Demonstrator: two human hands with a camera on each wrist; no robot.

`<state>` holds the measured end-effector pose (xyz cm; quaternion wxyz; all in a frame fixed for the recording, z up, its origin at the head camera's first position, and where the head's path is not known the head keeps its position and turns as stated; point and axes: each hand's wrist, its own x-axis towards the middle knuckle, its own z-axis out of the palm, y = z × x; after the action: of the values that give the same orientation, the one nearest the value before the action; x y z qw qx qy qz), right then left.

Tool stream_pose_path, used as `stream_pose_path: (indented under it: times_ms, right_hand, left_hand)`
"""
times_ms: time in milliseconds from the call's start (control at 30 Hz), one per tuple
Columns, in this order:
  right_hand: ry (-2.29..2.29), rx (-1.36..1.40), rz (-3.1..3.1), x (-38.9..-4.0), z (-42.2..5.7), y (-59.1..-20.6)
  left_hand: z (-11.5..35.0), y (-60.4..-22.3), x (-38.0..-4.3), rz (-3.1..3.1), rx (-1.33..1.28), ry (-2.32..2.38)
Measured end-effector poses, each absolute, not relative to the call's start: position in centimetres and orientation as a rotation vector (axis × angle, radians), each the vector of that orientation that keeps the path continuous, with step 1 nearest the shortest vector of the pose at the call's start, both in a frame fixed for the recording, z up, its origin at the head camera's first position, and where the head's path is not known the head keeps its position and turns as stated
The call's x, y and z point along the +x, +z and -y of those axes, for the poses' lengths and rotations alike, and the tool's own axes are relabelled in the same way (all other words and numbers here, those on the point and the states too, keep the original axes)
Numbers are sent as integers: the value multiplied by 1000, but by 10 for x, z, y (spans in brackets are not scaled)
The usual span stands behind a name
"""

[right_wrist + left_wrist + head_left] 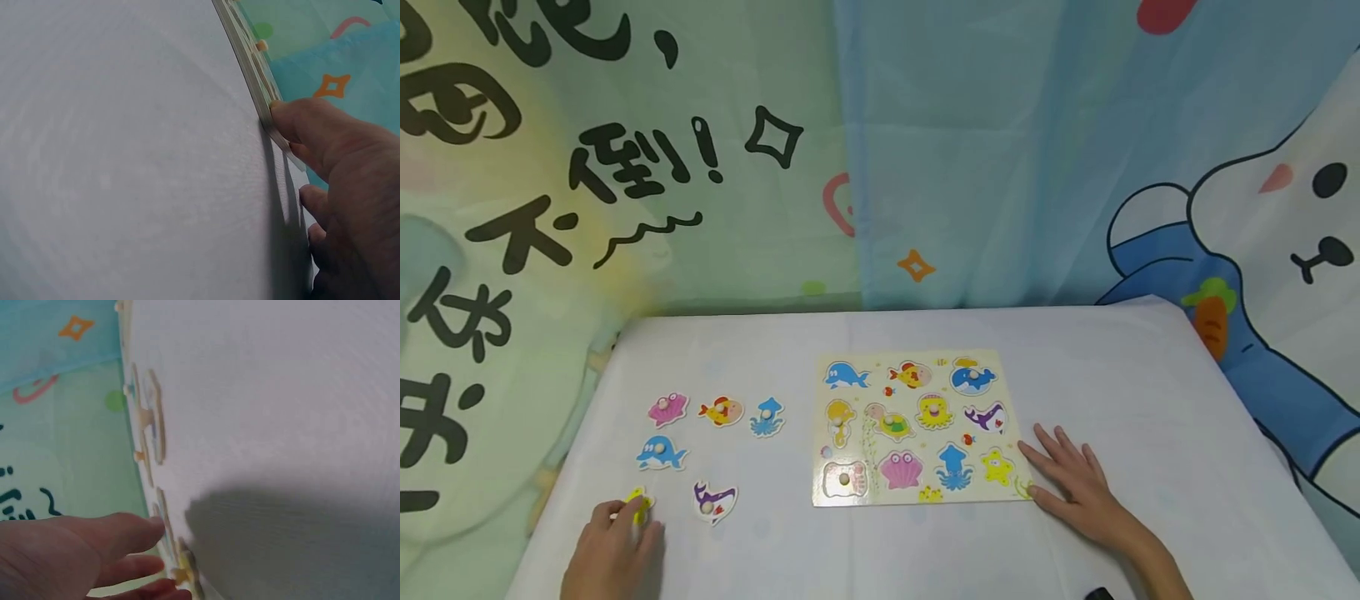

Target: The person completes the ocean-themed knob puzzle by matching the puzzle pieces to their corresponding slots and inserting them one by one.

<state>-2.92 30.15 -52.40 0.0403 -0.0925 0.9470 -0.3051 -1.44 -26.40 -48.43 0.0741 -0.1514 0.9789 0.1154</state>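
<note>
My left hand [608, 552] is over a yellow puzzle piece [641, 505] at the table's front left, its fingers right beside the piece. In the left wrist view the thumb [134, 532] is held apart from the fingers, and the yellow piece's knob [180, 575] is by the fingertips. My right hand [1078, 493] lies with spread fingers at the right edge of the puzzle board [880, 425]. Its thumb [300, 119] touches the board's corner edge. Sea animals cover the board, and several knobbed pieces sit in it, such as a turtle [895, 426].
Loose knobbed pieces lie left of the board: a pink shell [667, 409], a red-yellow fish [722, 412], a blue squid [767, 417], a blue dolphin [661, 452] and a purple whale-like piece [714, 502]. A dark object [1099, 594] shows at the front edge. A printed curtain [955, 158] hangs behind.
</note>
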Motion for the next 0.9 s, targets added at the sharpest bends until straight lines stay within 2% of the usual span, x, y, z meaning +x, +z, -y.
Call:
stream_pose_path:
  times_ms: [233, 533, 767, 900]
  right_hand:
    - [-913, -256, -2885, -30, -302, -523]
    - [-918, -288, -2899, -31, -299, -524]
    - [-893, -284, -2907, -30, -300, -523]
    - [-908, -287, -2911, -29, -300, -524]
  left_hand:
    - [280, -483, -23, -3032, -244, 447]
    - [275, -474, -29, -3013, -310, 466]
    - [228, -462, -33, -3273, 147, 670]
    - [190, -456, -44, -3246, 287, 763]
